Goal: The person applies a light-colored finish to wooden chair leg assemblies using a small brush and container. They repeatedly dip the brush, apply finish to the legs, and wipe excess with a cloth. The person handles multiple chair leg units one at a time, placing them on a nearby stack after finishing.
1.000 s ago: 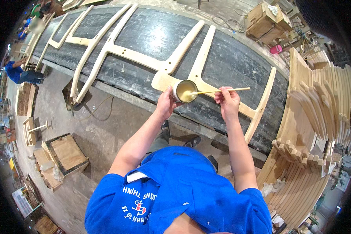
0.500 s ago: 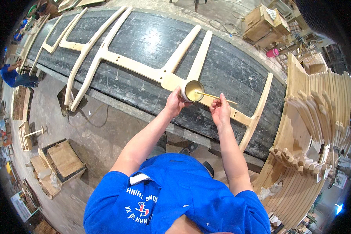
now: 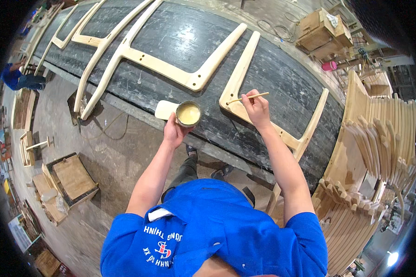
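Note:
My left hand (image 3: 174, 133) is closed round a small round cup (image 3: 198, 121) of creamy yellow, glue-like liquid, above the near edge of the dark table. A flat pale yellow piece (image 3: 165, 110) with rounded corners sticks out left of the cup; how it is held is hidden. In a pinch, my right hand (image 3: 257, 111) grips a thin wooden stick (image 3: 260, 95). The stick's left tip meets a dark hole near the corner of a pale wooden chair-like frame (image 3: 239, 83). Left of it lies another such frame (image 3: 166, 70), with dark holes along its crossbar.
The long dark table (image 3: 282, 78) carries several more wooden frames toward the far left. Curved wooden parts (image 3: 379, 147) are stacked at the right. A wooden box (image 3: 71, 177) stands on the floor at left. Another person (image 3: 21, 78) works at the far left.
My left hand has drawn the cup and pale piece left and nearer. The stick has come out of the cup, and my right hand has taken its tip to the frame's hole.

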`<state>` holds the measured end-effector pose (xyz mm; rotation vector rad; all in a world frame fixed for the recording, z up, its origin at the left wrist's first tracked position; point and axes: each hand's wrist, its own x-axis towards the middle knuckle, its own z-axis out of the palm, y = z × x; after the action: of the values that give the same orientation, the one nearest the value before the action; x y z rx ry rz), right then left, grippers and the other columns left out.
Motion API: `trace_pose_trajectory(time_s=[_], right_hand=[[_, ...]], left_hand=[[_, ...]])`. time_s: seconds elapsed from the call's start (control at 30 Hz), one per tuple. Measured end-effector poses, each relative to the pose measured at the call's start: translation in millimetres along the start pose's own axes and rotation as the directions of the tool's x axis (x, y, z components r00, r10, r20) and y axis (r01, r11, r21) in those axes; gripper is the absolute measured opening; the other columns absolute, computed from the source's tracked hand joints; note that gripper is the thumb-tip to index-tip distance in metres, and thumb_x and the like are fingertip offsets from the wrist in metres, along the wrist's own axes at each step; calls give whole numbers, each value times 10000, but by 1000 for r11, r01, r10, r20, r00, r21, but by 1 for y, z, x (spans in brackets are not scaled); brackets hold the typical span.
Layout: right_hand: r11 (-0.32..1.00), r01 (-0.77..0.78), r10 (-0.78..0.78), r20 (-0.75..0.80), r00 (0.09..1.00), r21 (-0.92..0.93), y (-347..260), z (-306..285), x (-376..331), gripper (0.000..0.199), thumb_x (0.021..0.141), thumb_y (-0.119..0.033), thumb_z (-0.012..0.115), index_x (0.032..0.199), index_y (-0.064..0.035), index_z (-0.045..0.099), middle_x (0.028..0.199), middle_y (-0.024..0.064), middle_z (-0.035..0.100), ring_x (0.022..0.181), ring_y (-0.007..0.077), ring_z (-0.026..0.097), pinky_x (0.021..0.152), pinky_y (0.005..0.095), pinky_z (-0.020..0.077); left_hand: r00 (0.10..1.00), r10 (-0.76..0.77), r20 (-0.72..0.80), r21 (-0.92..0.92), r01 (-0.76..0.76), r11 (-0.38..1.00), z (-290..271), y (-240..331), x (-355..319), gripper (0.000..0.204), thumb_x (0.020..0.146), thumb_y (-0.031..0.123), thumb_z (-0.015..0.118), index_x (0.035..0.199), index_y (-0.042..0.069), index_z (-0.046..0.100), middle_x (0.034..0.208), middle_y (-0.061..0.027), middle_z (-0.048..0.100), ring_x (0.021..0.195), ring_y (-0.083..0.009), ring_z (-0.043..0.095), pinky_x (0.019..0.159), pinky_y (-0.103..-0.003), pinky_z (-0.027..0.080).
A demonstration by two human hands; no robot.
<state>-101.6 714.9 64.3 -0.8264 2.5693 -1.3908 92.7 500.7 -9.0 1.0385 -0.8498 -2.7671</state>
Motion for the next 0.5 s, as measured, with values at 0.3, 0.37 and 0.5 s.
trace_pose_trajectory(time_s=[0.3, 0.37, 0.5], right_hand=[[985, 162, -156, 89, 984, -65, 12, 20, 5, 156, 837, -157, 613, 797, -34, 527, 633, 152, 568, 596, 301, 600, 537, 357, 470], [977, 192, -182, 109, 977, -87, 14, 23, 8, 145, 834, -149, 613, 799, -34, 531, 656, 157, 581, 616, 316, 603, 544, 364, 469], [985, 154, -143, 136, 980, -73, 6, 10, 16, 154, 834, -150, 615, 793, -24, 537, 644, 146, 583, 591, 281, 601, 534, 347, 459]], left_hand=[[999, 32, 17, -59, -31, 998, -20, 2, -27, 483, 967, 424, 259, 1296, 110, 421, 1218, -84, 545, 1029, -240, 587, 775, -404, 546], [1000, 24, 3, -69, -24, 997, -19, 1, -26, 485, 966, 427, 258, 1297, 111, 418, 1221, -82, 543, 1030, -239, 587, 777, -407, 546], [999, 45, -19, -79, -46, 996, -17, 0, -27, 485, 966, 428, 252, 1302, 116, 413, 1226, -78, 541, 1031, -239, 587, 778, -410, 545]])
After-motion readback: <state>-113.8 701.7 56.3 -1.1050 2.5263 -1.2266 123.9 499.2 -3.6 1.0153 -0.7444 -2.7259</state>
